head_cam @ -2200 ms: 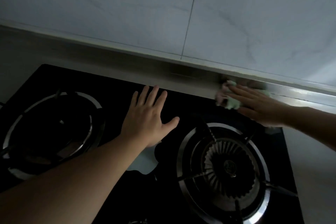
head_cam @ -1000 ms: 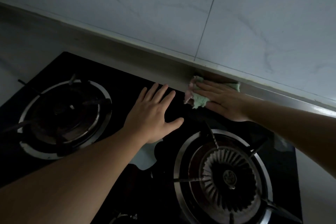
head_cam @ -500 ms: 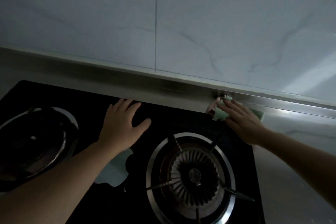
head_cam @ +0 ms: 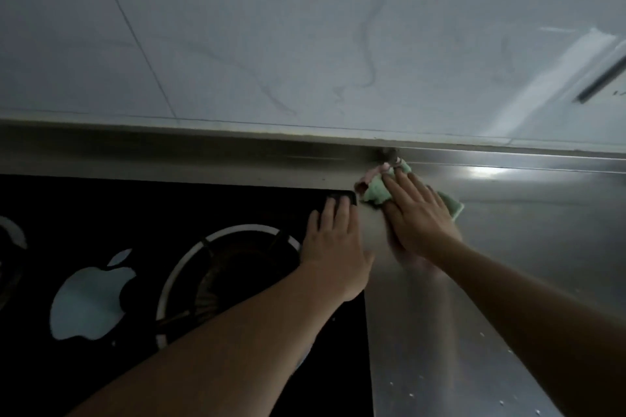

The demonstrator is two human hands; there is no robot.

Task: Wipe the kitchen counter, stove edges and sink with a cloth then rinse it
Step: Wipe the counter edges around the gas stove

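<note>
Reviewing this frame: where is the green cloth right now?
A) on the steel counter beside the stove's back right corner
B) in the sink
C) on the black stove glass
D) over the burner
A: the right hand presses the green cloth flat on the steel counter, just off the stove.

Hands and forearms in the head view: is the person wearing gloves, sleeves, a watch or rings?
Nothing that shows. The left hand and right hand are bare, without gloves. Both forearms are uncovered to the frame edge, no sleeves or cuffs in view. No watch, bracelet or ring can be made out, though the picture is dim and slightly blurred.
</note>
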